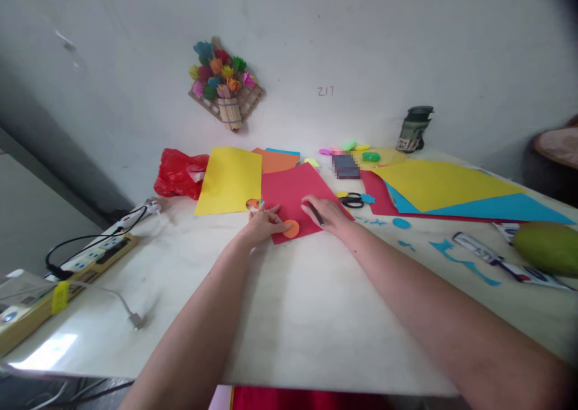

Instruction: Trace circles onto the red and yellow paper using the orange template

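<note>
Paper (302, 187), a red sheet, sits mid-table (180, 259), and both hands are over its near half. Left hand (262, 224) has a thumb on an orange circle (292, 230) that's lying near the sheet's front edge. Can't tell if it's properly pinching the circle or just pressing it down, tbh. Right hand (329, 213) is curled narrow around a dark pen (316, 214), which is slanted, over the right part of the red sheet. A yellow sheet (230, 178) is right up against the red one on the left, with a crumpled red bag (178, 172) beside it. Black-handled scissors (352, 201) are just past the right hand, then a blue circle (401, 223) and some blue scraps (467, 264) further right, near a big green fruit (551, 247). Bottle (413, 130) stands at the back by the wall.
</note>
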`<state>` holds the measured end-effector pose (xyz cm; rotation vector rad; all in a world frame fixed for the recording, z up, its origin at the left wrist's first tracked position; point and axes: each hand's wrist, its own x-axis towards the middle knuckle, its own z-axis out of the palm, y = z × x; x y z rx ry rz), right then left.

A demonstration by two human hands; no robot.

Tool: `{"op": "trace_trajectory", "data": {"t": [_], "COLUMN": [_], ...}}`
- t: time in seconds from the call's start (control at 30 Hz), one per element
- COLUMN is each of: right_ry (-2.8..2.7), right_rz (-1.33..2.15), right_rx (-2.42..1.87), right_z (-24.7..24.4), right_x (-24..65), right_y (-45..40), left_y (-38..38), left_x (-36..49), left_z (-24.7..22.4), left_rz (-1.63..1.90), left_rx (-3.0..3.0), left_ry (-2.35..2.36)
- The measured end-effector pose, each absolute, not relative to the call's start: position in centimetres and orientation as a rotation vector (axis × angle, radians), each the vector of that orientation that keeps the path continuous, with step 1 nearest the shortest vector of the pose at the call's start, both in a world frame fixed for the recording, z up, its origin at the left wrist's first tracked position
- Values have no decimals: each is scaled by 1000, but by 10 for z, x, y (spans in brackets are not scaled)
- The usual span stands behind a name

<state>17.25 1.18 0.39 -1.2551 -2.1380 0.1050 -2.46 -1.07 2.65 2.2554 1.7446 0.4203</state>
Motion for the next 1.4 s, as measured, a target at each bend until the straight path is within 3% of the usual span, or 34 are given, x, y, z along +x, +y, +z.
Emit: {"op": "trace_trajectory", "data": {"t": [0.2, 0.63, 1.4], "right_ry": [-1956, -1691, -1791], "right_rz": [205, 930, 925], "right_rx": [-1210, -1071, -933], "right_z": [18, 3, -5], "right_x": [163, 153, 157], "right_y": [1, 2, 8], "left_y": [-7, 1, -1], "left_x": [-25, -27, -25], "left_z": [25, 17, 19], "left_rz": [420, 429, 412], "left_rx": [2250, 2303, 2257], "left_ry": [1657, 1682, 1680]}}
